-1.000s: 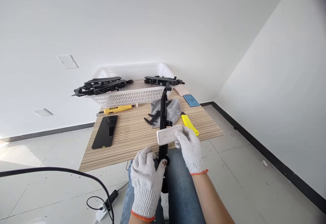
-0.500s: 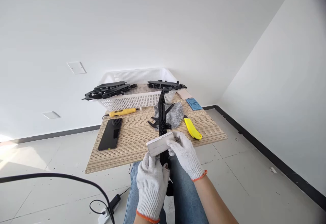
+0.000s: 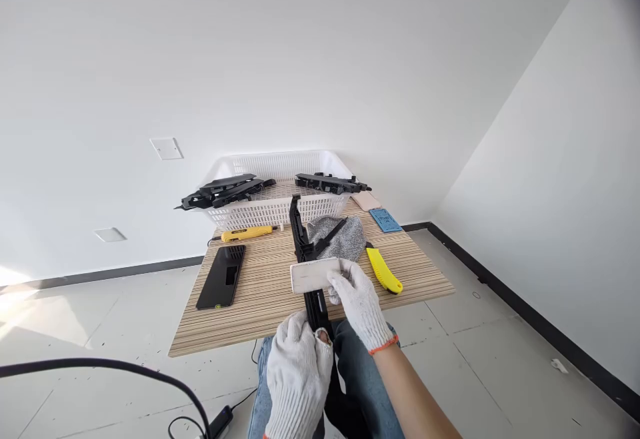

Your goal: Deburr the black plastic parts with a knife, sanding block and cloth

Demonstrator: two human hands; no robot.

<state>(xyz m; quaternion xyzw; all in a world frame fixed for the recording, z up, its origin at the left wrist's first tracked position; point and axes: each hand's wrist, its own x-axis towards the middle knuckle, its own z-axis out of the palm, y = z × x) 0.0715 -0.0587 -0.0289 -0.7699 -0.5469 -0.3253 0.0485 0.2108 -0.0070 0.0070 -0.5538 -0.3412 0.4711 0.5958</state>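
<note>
My left hand (image 3: 299, 366), in a white knit glove with a hole at the thumb, is closed around the lower part of a long black plastic part (image 3: 316, 307). That part slants up past the table's front edge. Between the gloved fingers of my right hand (image 3: 356, 296) is the right end of a flat whitish block (image 3: 313, 276), perhaps a sanding block. The block lies across in front of the black part and hides some of it; whether they touch I cannot tell. Behind them, a grey cloth (image 3: 345, 239) lies with thin black pieces on it.
On the striped table (image 3: 260, 306) lie a black phone (image 3: 221, 278), a yellow pen-shaped tool (image 3: 247, 234), a yellow utility knife (image 3: 384, 271) and a blue card (image 3: 385, 220). A white basket (image 3: 280, 212) holds more black parts (image 3: 225, 190). A black cable (image 3: 125, 367) arcs at lower left.
The black part's upper end has swung left, and the block now lies more level. My left hand is lower, away from the block. The camera view has shifted slightly.
</note>
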